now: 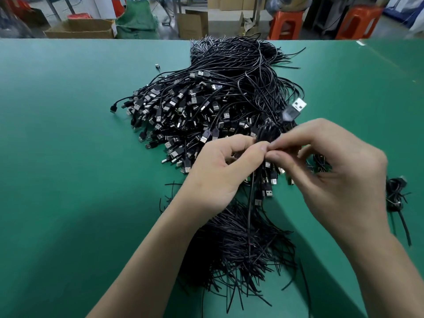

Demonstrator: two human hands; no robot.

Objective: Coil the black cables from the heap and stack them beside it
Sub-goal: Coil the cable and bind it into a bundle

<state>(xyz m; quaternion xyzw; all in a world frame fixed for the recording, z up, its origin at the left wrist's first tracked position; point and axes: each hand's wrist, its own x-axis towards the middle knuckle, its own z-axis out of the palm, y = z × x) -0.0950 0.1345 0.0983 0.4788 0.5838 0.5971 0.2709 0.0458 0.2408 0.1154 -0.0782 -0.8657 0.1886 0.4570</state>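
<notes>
Between left hand (pixel 220 166) and right hand (pixel 332 171) fingers (pixel 289 143) sits the cable (pixel 268 131)

Green table (pixel 68 134), cardboard boxes (pixel 192 25), orange stools (pixel 285 25) behind.

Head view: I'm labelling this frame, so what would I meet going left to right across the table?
Stray plug → left hand → right hand → coiled cables. The heap and the held cable overlap the hands, so omitted.
</notes>
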